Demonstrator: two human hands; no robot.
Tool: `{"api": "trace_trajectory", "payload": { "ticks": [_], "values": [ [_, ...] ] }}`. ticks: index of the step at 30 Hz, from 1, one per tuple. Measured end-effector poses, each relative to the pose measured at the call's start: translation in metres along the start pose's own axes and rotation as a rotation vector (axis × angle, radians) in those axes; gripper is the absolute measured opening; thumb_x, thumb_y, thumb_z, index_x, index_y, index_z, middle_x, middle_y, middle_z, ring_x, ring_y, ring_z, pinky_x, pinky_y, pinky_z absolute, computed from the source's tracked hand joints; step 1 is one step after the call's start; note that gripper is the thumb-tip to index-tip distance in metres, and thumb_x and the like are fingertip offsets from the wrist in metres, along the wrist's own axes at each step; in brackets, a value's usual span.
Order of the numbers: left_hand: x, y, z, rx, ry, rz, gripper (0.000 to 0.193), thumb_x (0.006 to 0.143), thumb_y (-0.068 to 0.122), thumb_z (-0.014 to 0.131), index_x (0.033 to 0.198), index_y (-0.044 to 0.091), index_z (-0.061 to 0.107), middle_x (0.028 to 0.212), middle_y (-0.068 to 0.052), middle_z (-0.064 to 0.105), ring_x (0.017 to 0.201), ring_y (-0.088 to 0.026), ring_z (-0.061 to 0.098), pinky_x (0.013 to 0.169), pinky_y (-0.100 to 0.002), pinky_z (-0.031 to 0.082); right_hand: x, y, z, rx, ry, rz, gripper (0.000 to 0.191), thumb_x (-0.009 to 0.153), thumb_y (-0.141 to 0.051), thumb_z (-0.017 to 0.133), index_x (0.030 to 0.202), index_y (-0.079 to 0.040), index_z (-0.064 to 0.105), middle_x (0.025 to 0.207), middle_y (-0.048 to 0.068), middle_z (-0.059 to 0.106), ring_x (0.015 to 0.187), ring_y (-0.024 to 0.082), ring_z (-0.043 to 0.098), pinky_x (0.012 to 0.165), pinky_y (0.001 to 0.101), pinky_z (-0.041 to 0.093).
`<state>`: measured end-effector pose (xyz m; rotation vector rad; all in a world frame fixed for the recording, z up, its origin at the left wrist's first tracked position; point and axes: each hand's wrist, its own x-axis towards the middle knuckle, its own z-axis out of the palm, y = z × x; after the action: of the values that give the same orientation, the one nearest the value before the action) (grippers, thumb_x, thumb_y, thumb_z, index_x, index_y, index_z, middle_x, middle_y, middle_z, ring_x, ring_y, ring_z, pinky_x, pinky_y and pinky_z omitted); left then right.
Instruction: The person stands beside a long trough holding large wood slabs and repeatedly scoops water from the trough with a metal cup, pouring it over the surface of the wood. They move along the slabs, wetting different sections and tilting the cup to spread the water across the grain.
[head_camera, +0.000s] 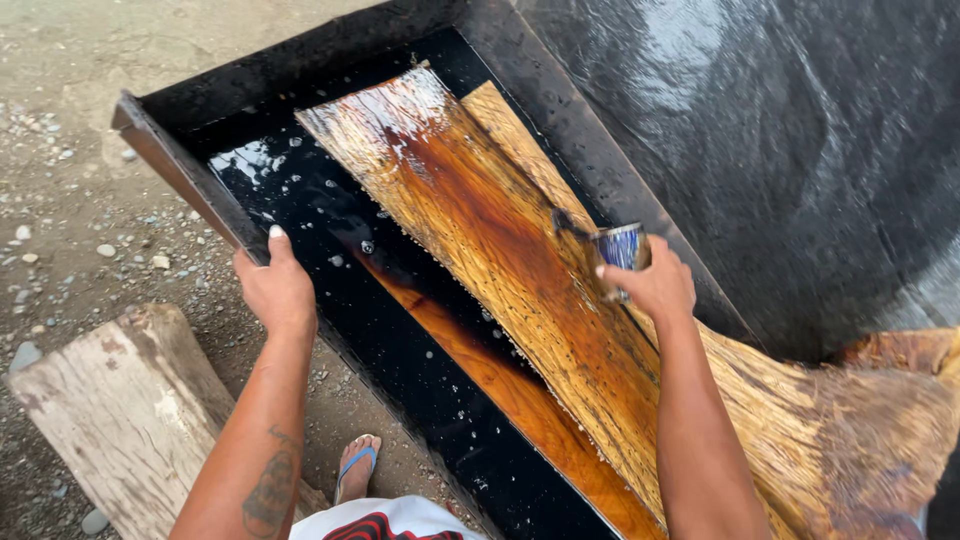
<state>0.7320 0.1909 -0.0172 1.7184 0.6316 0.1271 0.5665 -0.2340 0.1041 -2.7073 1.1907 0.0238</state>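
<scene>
Left hand (277, 290) in a flat, thumb-up grip; right hand (655, 285) fist-curled, arms outstretched.

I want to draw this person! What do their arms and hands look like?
Both arms are bare, with no sleeves, gloves, watch or rings showing. The left forearm carries a dark tattoo near the elbow. The left hand has a pale thumbnail. The right hand is plain, with short fingers and no markings.

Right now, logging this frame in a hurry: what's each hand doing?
Left hand: closed on the trough rim.
Right hand: grip closed around a small blue cup, held over the wet plank.
</scene>
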Motion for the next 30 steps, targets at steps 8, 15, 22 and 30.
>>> {"api": "trace_trajectory", "payload": {
  "ticks": [8, 15, 22, 30],
  "values": [
    [-0.004, 0.011, -0.001, 0.053, -0.006, -0.067, 0.050, 0.098, 0.042, 0.064, 0.134, 0.007, 0.058, 0.117, -0.014, 0.071, 0.105, -0.030, 0.069, 0.094, -0.043, 0.050, 0.037, -0.060, -0.017, 0.022, 0.082, 0.003, 0.094, 0.057, -0.054, 0.083, 0.140, -0.017, 0.058, 0.127, 0.012, 0.065, 0.118, 0.035, 0.058, 0.097, 0.0481, 0.047],
    [-0.023, 0.010, -0.011, 0.006, -0.013, -0.067, 0.052, 0.097, 0.043, 0.064, 0.134, 0.006, 0.058, 0.117, -0.013, 0.072, 0.106, -0.028, 0.069, 0.095, -0.040, 0.050, -0.069, -0.004, -0.036, 0.178, 0.144, -0.054, 0.092, 0.054, -0.052, 0.084, 0.135, -0.013, 0.063, 0.123, 0.014, 0.069, 0.109, 0.032, 0.067, 0.092, 0.0458, 0.051],
    [-0.065, -0.016, -0.019, 0.045, 0.038, 0.026, 0.073, 0.100, 0.044, 0.071, 0.146, -0.002, 0.039, 0.132, -0.023, 0.063, 0.118, -0.036, 0.064, 0.104, -0.045, 0.047, -0.287, 0.142, -0.047, 0.415, 0.082, 0.096, 0.088, 0.057, -0.038, 0.089, 0.135, -0.007, 0.061, 0.121, 0.015, 0.072, 0.110, 0.028, 0.070, 0.096, 0.0427, 0.053],
    [-0.213, -0.065, -0.045, 0.394, 0.060, 0.199, 0.086, 0.101, 0.039, 0.071, 0.157, 0.000, 0.018, 0.133, -0.030, 0.059, 0.118, -0.047, 0.061, 0.099, -0.052, 0.047, -0.475, 0.315, 0.007, 0.169, -0.081, -0.051, 0.111, 0.048, -0.046, 0.097, 0.144, -0.012, 0.053, 0.132, 0.016, 0.063, 0.122, 0.032, 0.060, 0.105, 0.0437, 0.045]
  ]
}}
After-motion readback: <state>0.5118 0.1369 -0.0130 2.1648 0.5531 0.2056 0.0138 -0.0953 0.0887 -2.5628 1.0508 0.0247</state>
